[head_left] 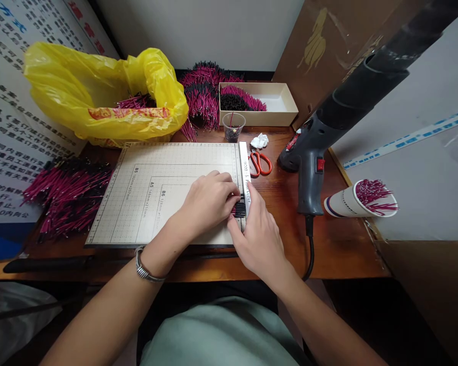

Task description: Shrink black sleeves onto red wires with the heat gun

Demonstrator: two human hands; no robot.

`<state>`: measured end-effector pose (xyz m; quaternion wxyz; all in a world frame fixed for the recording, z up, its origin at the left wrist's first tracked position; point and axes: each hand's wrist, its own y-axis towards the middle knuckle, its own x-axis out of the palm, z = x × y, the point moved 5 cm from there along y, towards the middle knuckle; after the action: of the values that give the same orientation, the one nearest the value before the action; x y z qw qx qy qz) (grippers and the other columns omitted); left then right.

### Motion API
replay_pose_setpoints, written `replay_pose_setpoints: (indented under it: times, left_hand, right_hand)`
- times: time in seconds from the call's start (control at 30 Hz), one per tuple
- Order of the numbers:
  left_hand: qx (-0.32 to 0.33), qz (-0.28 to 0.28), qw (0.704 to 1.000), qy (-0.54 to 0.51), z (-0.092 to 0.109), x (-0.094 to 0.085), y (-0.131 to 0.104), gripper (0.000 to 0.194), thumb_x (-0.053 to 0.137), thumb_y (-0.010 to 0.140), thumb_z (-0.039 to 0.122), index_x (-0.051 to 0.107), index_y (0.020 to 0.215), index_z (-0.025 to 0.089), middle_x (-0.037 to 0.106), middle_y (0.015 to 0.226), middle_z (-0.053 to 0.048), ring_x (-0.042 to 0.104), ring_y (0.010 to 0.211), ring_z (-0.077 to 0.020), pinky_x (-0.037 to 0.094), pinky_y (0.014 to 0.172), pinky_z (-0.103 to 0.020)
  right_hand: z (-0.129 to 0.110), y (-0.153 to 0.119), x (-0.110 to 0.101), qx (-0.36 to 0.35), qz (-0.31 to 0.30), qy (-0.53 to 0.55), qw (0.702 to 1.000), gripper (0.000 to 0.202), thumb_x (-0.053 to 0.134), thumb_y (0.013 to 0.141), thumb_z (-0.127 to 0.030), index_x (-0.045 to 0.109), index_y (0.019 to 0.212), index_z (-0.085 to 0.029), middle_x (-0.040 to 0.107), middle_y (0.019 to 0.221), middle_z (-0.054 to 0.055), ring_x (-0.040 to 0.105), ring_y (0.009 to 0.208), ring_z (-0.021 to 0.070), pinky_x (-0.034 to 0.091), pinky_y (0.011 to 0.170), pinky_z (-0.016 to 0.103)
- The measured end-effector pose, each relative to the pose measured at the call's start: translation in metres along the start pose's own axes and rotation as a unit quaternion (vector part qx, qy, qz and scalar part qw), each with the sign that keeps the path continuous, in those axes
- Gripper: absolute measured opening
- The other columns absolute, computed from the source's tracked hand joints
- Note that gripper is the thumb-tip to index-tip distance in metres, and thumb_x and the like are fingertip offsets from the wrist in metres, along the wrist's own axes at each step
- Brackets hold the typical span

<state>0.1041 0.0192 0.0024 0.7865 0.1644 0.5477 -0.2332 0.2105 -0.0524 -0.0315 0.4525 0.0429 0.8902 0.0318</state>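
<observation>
A row of dark wires (239, 209) is seen between both hands, on the paper cutter (137, 203). The wires are touched by the curled left hand (212, 201); whether they are pinched cannot be told. The right hand (260, 236) is laid open along the white strip (245, 165). Beyond it, red scissors (266, 163) are placed on the counter (320, 249).

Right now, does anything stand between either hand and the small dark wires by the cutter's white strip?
Nothing visible does: the left hand and right hand are both at the wires. The red scissors lie beyond the white strip, outside that space.
</observation>
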Motion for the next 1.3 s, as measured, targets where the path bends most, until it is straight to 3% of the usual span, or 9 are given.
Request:
replay_pose_setpoints:
  times: [0.17,0.3,0.83,1.03,1.3]
  left_hand:
    - [0.046,0.042,0.996,-0.062,-0.006,-0.004,-0.006,0.02,0.058,0.097,0.02,0.078,0.091,0.018,0.071,0.091,-0.007,0.059,0.088,-0.0211,0.047,0.078,-0.034]
    - [0.061,0.029,0.995,-0.073,-0.009,-0.002,-0.01,0.018,0.06,0.096,0.018,0.077,0.089,0.018,0.071,0.092,-0.006,0.057,0.087,-0.0208,0.046,0.079,-0.033]
    - [0.086,-0.028,0.994,0.053,0.002,-0.007,-0.001,0.022,0.059,0.096,0.021,0.077,0.085,0.018,0.072,0.087,-0.007,0.054,0.081,-0.0214,0.039,0.07,-0.034]
    - [0.082,-0.002,0.994,0.077,0.001,-0.009,0.0,0.025,0.057,0.098,0.022,0.076,0.084,0.016,0.072,0.088,-0.008,0.055,0.082,-0.022,0.036,0.069,-0.035]
    - [0.073,0.013,0.994,0.079,0.004,-0.006,0.0,0.027,0.057,0.098,0.021,0.074,0.077,0.016,0.071,0.085,-0.008,0.055,0.084,-0.0226,0.035,0.068,-0.034]
  right_hand:
    - [0.0,0.0,0.0,0.003,0.002,0.002,1.0,0.068,0.045,0.097,-0.042,0.03,0.158,-0.015,0.045,0.157,0.022,0.052,0.142,0.0318,0.05,0.109,0.055]
    - [0.0,0.0,0.0,0.003,0.001,0.002,1.0,0.068,0.044,0.097,-0.043,0.031,0.156,-0.014,0.046,0.156,0.022,0.052,0.142,0.0321,0.05,0.108,0.055]
    - [0.0,0.0,0.0,-0.009,0.008,0.005,1.0,0.066,0.045,0.096,-0.041,0.034,0.155,-0.013,0.047,0.155,0.022,0.053,0.14,0.0343,0.051,0.107,0.057]
    - [0.001,0.0,0.0,-0.013,0.012,0.011,1.0,0.064,0.046,0.096,-0.041,0.036,0.154,-0.017,0.048,0.155,0.02,0.055,0.137,0.0336,0.051,0.106,0.056]
    - [0.001,0.001,-0.001,-0.005,0.008,0.013,1.0,0.065,0.045,0.096,-0.042,0.035,0.154,-0.013,0.047,0.155,0.022,0.055,0.138,0.0334,0.051,0.107,0.055]
